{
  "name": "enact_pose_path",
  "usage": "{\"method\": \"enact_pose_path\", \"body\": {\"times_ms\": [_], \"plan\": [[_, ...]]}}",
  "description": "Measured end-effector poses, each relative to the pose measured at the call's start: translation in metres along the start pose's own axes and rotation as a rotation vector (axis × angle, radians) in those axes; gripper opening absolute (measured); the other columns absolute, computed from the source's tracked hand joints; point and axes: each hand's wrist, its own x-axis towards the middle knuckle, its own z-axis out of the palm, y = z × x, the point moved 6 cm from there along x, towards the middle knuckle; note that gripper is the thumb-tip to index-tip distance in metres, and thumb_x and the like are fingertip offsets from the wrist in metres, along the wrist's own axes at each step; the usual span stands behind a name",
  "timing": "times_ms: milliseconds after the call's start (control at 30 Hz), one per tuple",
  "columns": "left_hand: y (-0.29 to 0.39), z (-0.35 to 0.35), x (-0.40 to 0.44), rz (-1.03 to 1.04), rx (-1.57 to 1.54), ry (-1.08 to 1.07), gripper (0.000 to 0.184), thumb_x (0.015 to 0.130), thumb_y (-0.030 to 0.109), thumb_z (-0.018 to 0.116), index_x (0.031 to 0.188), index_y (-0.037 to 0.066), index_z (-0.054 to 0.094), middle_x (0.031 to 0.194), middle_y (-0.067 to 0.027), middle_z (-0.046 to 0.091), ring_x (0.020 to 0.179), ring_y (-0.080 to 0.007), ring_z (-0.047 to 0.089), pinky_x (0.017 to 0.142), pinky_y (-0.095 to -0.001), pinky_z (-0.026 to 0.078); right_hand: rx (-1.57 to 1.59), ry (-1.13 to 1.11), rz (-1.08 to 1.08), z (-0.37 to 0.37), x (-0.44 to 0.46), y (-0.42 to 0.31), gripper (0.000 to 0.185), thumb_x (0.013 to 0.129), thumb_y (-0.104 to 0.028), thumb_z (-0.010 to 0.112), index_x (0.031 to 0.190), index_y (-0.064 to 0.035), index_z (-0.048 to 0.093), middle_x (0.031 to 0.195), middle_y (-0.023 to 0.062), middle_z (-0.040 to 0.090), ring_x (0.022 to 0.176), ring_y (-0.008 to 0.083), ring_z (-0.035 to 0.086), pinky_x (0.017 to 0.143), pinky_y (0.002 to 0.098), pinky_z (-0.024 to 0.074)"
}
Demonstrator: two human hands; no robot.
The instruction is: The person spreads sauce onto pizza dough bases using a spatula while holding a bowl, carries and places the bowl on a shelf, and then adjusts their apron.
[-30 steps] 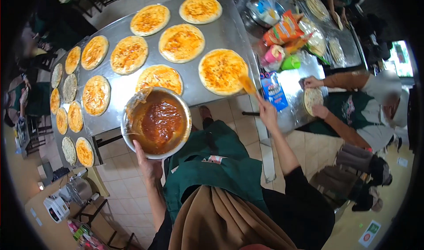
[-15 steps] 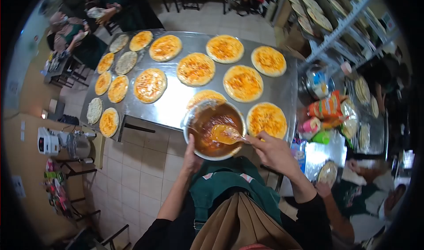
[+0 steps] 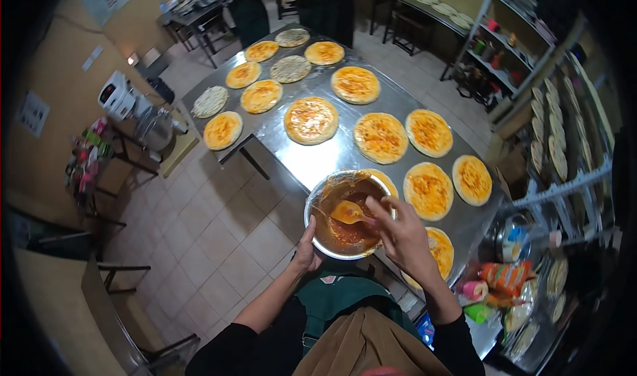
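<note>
A metal bowl [image 3: 325, 235] with red-orange sauce [image 3: 350, 232] is held in front of me, above the table's near edge. My left hand [image 3: 305, 251] grips its left side, thumb at the rim. Over the bowl's right side, my right hand [image 3: 405, 238] holds the handle of a spoon [image 3: 346, 211], whose sauce-coated head rests inside the bowl; some fingers are raised and slightly blurred. Just beyond the bowl lies a partly hidden round flatbread [image 3: 383, 179] with orange topping. Another sauced flatbread [image 3: 440, 248] lies partly behind my right hand.
Several sauced flatbreads [image 3: 381, 138] cover the metal table [image 3: 262, 132], with paler ones [image 3: 290, 69] at its far left. Bags and cups [image 3: 475, 290] crowd the right side. A rack [image 3: 564, 190] of breads stands far right, a mixer [image 3: 154, 128] left. People [image 3: 249, 11] stand beyond the table.
My view has turned left. The bowl has stayed in front of me in my left hand. The spoon remains in the bowl, and my right hand's fingers have lifted and spread somewhat.
</note>
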Motion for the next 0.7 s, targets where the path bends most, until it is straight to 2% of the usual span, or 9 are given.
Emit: {"method": "enact_pose_path", "body": {"times_ms": [67, 100, 133, 233, 300, 367, 400, 533, 700], "plan": [[0.012, -0.007, -0.003, 0.062, -0.046, 0.032, 0.062, 0.097, 0.048, 0.042, 0.141, 0.005, 0.031, 0.139, -0.0135, 0.043, 0.126, -0.0269, 0.045, 0.106, -0.0423, 0.038, 0.507, 0.177, 0.199, -0.005, 0.011, -0.002, 0.055, 0.084, -0.003, 0.06, 0.137, -0.009, 0.043, 0.132, 0.0128, 0.045, 0.108, 0.0224, 0.054, 0.075, 0.0291, 0.0518], [0.018, -0.012, -0.005, 0.089, -0.062, 0.047, 0.062, 0.097, 0.048, 0.042, 0.141, 0.005, 0.032, 0.139, -0.0132, 0.043, 0.126, -0.0265, 0.045, 0.107, -0.0418, 0.038, 0.772, 0.275, 0.162, -0.003, 0.007, 0.002, 0.062, 0.088, -0.006, 0.056, 0.145, -0.0114, 0.031, 0.14, 0.0132, 0.036, 0.112, 0.0233, 0.051, 0.073, 0.0265, 0.0534], [0.025, -0.018, -0.007, 0.115, -0.08, 0.061, 0.062, 0.097, 0.048, 0.042, 0.141, 0.005, 0.032, 0.139, -0.013, 0.044, 0.127, -0.0261, 0.045, 0.107, -0.0414, 0.037, 1.055, 0.39, 0.09, -0.01, 0.013, -0.007, 0.073, 0.091, -0.016, 0.055, 0.151, -0.0182, 0.012, 0.142, 0.0149, 0.033, 0.115, 0.0271, 0.05, 0.072, 0.0313, 0.0554], [0.052, -0.036, -0.009, 0.194, -0.067, 0.091, 0.065, 0.096, 0.052, 0.039, 0.142, 0.007, 0.03, 0.14, -0.0145, 0.042, 0.128, -0.0282, 0.044, 0.106, -0.0443, 0.038, 1.566, 0.469, -0.051, -0.042, 0.026, -0.068, 0.075, 0.096, -0.036, 0.048, 0.15, -0.0313, -0.003, 0.153, 0.0157, 0.013, 0.117, 0.0309, 0.048, 0.07, 0.0376, 0.0577], [0.072, -0.054, -0.01, 0.222, -0.058, 0.126, 0.068, 0.095, 0.056, 0.037, 0.142, 0.007, 0.03, 0.14, -0.0154, 0.043, 0.127, -0.0298, 0.045, 0.105, -0.0461, 0.039, 1.66, 0.528, -0.228, -0.054, 0.033, -0.109, 0.072, 0.097, -0.042, 0.044, 0.148, -0.0367, -0.005, 0.156, 0.0142, 0.0, 0.119, 0.0316, 0.048, 0.065, 0.0388, 0.0592], [0.098, -0.069, -0.013, 0.257, -0.089, 0.116, 0.066, 0.096, 0.053, 0.039, 0.142, 0.008, 0.03, 0.14, -0.0141, 0.042, 0.127, -0.0289, 0.044, 0.107, -0.0442, 0.037, 1.573, 0.605, -0.411, -0.059, 0.035, -0.135, 0.069, 0.098, -0.041, 0.042, 0.148, -0.0386, -0.005, 0.156, 0.0128, -0.003, 0.12, 0.0322, 0.047, 0.06, 0.0386, 0.0599], [0.114, -0.073, -0.015, 0.269, -0.112, 0.104, 0.064, 0.096, 0.05, 0.041, 0.142, 0.007, 0.03, 0.14, -0.0127, 0.042, 0.128, -0.0274, 0.044, 0.108, -0.0421, 0.036, 1.484, 0.631, -0.501, -0.059, 0.037, -0.144, 0.067, 0.099, -0.04, 0.04, 0.148, -0.0387, -0.005, 0.156, 0.0125, -0.002, 0.12, 0.0326, 0.047, 0.057, 0.0381, 0.06], [0.181, -0.095, -0.027, 0.277, -0.039, 0.123, 0.065, 0.097, 0.052, 0.037, 0.143, 0.007, 0.027, 0.141, -0.0151, 0.04, 0.129, -0.0285, 0.043, 0.106, -0.0434, 0.038, 1.607, 0.814, -0.747, -0.03, 0.088, -0.202, 0.064, 0.093, -0.02, 0.057, 0.147, -0.0353, 0.026, 0.157, 0.0003, 0.004, 0.124, 0.0259, 0.043, 0.059, 0.0245, 0.0567], [0.259, -0.134, -0.038, 0.31, 0.001, 0.116, 0.063, 0.098, 0.05, 0.037, 0.142, 0.005, 0.027, 0.141, -0.0157, 0.04, 0.128, -0.0286, 0.043, 0.106, -0.0433, 0.039, 1.626, 0.878, -0.82, 0.017, 0.138, -0.245, 0.062, 0.093, -0.023, 0.055, 0.147, -0.035, 0.026, 0.157, 0.0011, 0.005, 0.12, 0.0259, 0.044, 0.058, 0.0251, 0.0566]]}}
